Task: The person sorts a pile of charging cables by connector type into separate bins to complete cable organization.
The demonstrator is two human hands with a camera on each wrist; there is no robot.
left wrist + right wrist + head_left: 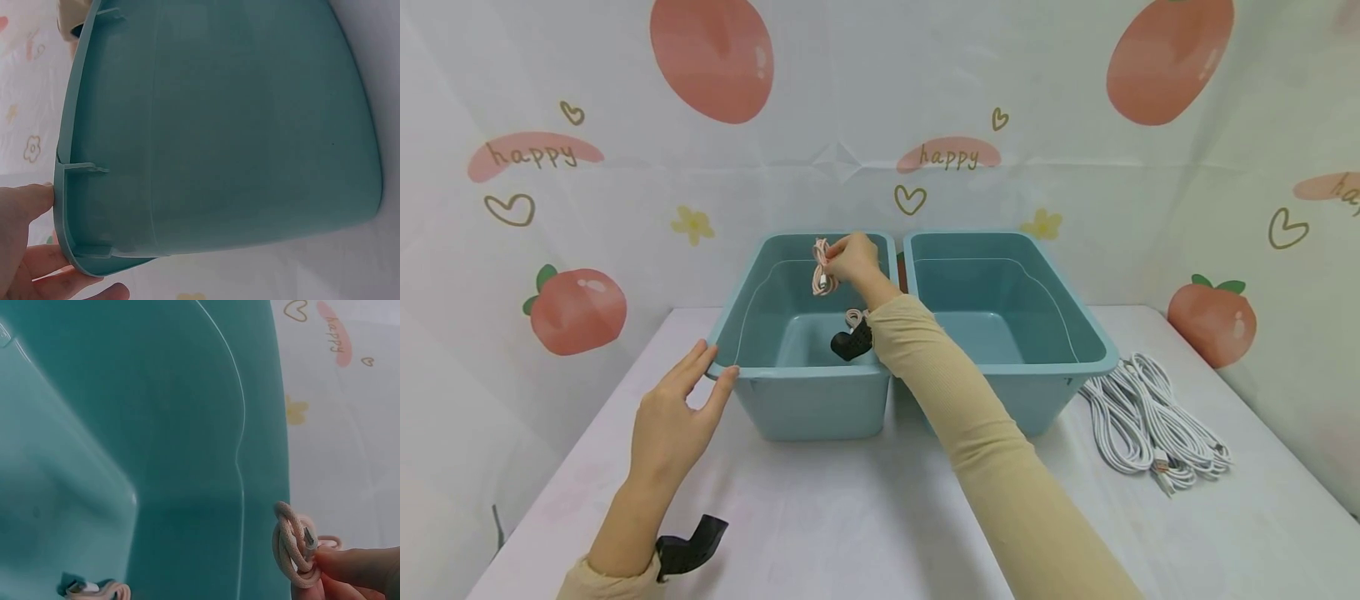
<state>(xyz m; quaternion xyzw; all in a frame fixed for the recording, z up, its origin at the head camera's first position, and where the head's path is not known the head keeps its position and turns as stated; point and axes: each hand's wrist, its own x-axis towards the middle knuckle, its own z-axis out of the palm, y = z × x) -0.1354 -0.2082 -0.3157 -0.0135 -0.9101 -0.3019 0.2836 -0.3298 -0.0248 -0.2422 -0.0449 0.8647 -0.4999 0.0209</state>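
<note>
Beige sleeve [992, 433] slants over the desk [805, 517] to the right hand [856, 260], its fingers pinching a coiled pink cable [290, 550] over the left bin [820, 408], near the far rim. This looks like a transfer step, in or out I cannot tell; the next move likely calls for clearing that rim or letting go. Fingers spread wide, the left hand [673, 425] touches the near corner; another pink cable [115, 589] lies inside, white cables [1150, 417] beside the right bin [1030, 396], the sleeve partly blocking between.

White backdrop [835, 100] printed with red fruit, hearts and "happy", pale table [820, 517], soft light
</note>
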